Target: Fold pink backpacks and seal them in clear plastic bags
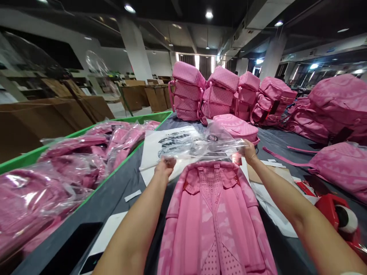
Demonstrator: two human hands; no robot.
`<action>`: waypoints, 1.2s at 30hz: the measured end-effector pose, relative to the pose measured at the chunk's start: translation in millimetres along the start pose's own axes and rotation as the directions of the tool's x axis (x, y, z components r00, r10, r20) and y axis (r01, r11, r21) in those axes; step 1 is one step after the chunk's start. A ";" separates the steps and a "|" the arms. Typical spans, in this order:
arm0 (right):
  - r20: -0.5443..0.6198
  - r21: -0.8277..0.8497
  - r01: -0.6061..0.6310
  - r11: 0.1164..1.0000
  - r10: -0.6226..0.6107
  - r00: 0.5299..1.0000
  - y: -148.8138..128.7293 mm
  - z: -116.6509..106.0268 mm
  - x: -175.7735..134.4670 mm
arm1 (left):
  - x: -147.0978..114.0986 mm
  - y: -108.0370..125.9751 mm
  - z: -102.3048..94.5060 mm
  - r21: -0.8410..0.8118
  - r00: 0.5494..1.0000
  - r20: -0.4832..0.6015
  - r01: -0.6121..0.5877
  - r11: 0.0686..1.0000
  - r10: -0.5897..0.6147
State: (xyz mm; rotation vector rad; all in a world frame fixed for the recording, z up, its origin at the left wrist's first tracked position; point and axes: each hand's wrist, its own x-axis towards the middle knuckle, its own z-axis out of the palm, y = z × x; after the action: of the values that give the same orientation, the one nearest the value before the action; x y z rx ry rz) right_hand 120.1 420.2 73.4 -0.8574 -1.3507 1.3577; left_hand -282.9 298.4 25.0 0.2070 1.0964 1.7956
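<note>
Stretched between my two hands is a clear plastic bag (200,149), held just beyond the top of a pink backpack. My left hand (165,167) is closed on the bag's left side, and my right hand (249,152) grips its right end. The pink camouflage backpack (213,221) lies right below, straps and back panel facing up, its top edge near the plastic. Under and behind the bag sits a white printed plastic sheet or stack (155,147) with black lettering.
On the left, a green-edged bin (114,170) holds several plastic-wrapped pink bags (77,168). Stacked pink bags (187,91) stand at the back, with more backpacks (338,103) at right. A red tape dispenser (329,210) sits at right, and a dark phone-like slab (74,248) at lower left.
</note>
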 end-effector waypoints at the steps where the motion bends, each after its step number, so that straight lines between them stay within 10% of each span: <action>1: 0.043 -0.099 0.026 0.995 -0.022 0.999 2.8 -9.7 -6.5 | 7.4 0.3 3.7 0.111 0.996 0.056 -0.082 0.990 0.076; 7: 0.378 -0.650 0.160 0.743 0.133 0.916 39.9 -50.1 -63.9 | 11.4 -9.1 -23.1 0.612 0.833 0.535 -0.497 0.614 0.140; 11: 0.248 -0.887 0.121 0.446 0.237 0.939 76.9 -42.7 -88.6 | 2.3 -36.2 -53.5 0.706 0.775 0.630 -0.597 0.381 0.047; 20: -0.041 -0.883 -0.057 0.466 0.044 0.998 82.1 -14.5 -98.0 | -31.5 -60.4 -73.7 0.826 0.879 0.426 -0.474 0.306 0.213; 28: 0.061 -0.774 0.101 0.626 -0.085 0.995 51.6 -9.4 -192.8 | -126.5 -53.6 -124.2 0.797 0.867 0.357 -0.476 0.372 0.347; 36: -0.040 -0.803 0.096 0.589 -0.213 0.976 53.6 -41.6 -362.3 | -236.0 -75.8 -198.8 0.759 0.543 0.525 -0.647 -0.072 0.655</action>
State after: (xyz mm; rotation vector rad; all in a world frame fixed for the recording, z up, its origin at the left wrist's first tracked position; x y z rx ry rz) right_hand 242.4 92.2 -41.9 -1.3466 -1.9073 0.4706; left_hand -228.3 0.7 -71.7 1.7860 2.2303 1.6051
